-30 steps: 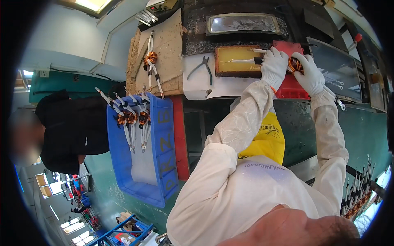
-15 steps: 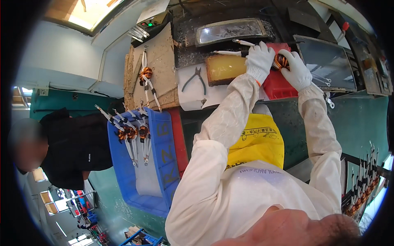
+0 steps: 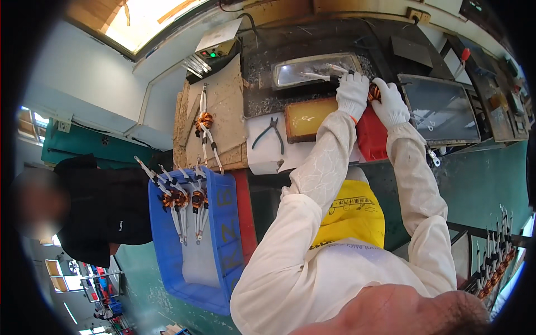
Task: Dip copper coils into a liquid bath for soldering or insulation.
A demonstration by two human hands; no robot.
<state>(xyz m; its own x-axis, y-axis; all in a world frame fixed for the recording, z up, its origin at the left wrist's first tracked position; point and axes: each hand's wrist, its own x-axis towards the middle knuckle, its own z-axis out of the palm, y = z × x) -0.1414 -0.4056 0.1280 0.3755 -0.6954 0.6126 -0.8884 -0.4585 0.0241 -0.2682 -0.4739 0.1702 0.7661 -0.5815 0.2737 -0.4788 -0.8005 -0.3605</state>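
A copper-wire coil (image 3: 374, 93) with white-sleeved leads is held between both my white-gloved hands. My left hand (image 3: 353, 94) is closed around the leads at the coil's left side. Those leads (image 3: 315, 76) stick out to the left, their ends over a shiny metal-filled rectangular pot (image 3: 291, 74); whether they touch its surface I cannot tell. Curled against the coil's right side is my right hand (image 3: 389, 105). Another lead, with a ring terminal (image 3: 435, 159), shows below and right of that hand. A red block-like thing (image 3: 371, 134) lies under my hands.
Left of my arms are a yellow block in a tray (image 3: 310, 118), cutting pliers (image 3: 269, 135) and a board (image 3: 226, 120) bearing another coil (image 3: 205, 121). A blue crate (image 3: 231, 245) holds several coils. Beside it is a person in black (image 3: 106, 206). More coils stand at right (image 3: 494, 268).
My hands and the coil have moved farther away, toward the metal-filled pot. The lead ends, earlier just in front of it, now reach over it. The whole view has tilted upward.
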